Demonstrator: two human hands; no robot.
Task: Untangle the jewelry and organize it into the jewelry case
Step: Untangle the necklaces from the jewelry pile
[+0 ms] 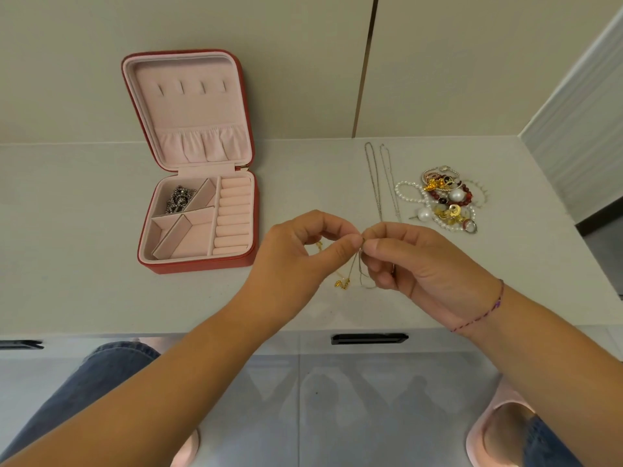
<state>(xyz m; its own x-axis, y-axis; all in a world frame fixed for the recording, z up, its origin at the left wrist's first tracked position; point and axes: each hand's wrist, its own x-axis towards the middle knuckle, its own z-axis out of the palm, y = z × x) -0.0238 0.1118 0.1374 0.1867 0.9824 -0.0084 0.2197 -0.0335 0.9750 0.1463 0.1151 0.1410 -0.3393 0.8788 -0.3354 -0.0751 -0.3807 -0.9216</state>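
Observation:
A red jewelry case (246, 262) with pink lining lies open at the left of the counter. A dark silver chain (178, 198) fills its back-left compartment. My left hand (303, 251) and my right hand (414, 261) meet above the counter's front, each pinching a thin tangled chain (359, 264) between thumb and forefinger. The chain's loops hang down with a small gold pendant (342, 283) at the bottom. Two thin silver necklaces (376, 180) lie straight on the counter behind my right hand. A tangled jewelry pile (445, 198) of pearls, red beads, gold pieces and rings sits to the right.
The pale counter (84, 264) ends at a wall behind and a tiled wall at the right. A drawer with a black handle (369, 338) is below the front edge. My knees and pink slippers show beneath.

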